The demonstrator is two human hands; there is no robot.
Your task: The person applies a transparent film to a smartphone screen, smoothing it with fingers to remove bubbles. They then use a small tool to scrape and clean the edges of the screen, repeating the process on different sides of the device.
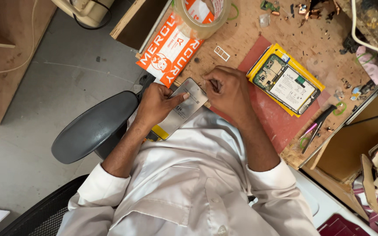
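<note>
I have one view only, from the camera on the person's head, looking steeply down over the white shirt (pixel 189 183) onto the workbench (pixel 241 39). It sits close: the bench's near edge crosses mid-frame on a slant, the bench filling the upper right, grey floor (pixel 66 74) showing to the bench's left.

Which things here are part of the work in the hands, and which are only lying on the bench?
In use:
- left hand holding the flat grey phone part
- right hand pinching at that part's top edge

Lying about:
- opened phone on a yellow pad
- clear tape roll
- orange packet
- small white tray frame
- black tweezers
</note>
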